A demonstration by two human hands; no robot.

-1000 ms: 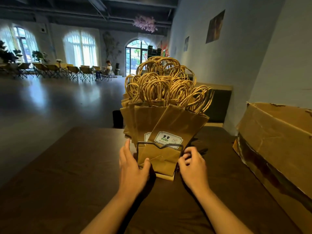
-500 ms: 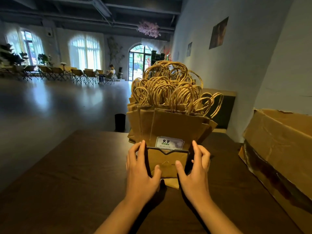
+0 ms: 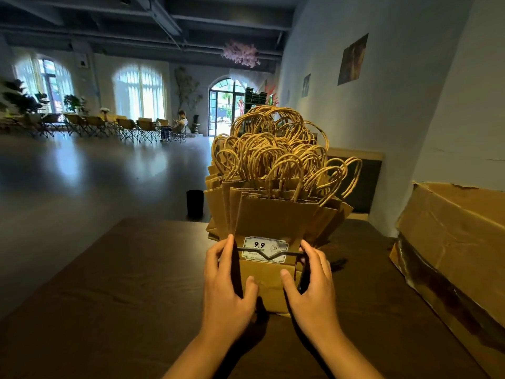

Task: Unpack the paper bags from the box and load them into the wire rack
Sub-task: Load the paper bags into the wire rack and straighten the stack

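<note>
- a thick bunch of brown paper bags (image 3: 276, 214) stands upright in the wire rack (image 3: 269, 254) on the dark table (image 3: 109, 283), handles (image 3: 273, 154) fanning out on top.
- only the rack's front wire shows clearly, a thin dark bar with a dip in the middle, crossing the front bag just over a white label (image 3: 263, 248) marked 9.9.
- the left hand (image 3: 226, 285) cups the left side of the bunch, fingers reaching up along the edge by the wire, thumb pressed flat on the front bag's lower face.
- the right hand (image 3: 311, 285) mirrors it on the right side, fingers curled round the edge of the bags and rack, thumb on the front face.
- the two thumbs sit near each other but apart.
- the box (image 3: 451, 242), worn cardboard with dark tape along its side, sits on the table to the right, well apart from the rack.
- behind the table a black bin (image 3: 194, 202) stands on the shiny floor (image 3: 82, 173).
- far off, folding chairs (image 3: 109, 125) line the arched windows, and a person (image 3: 180, 124) sits among them.
</note>
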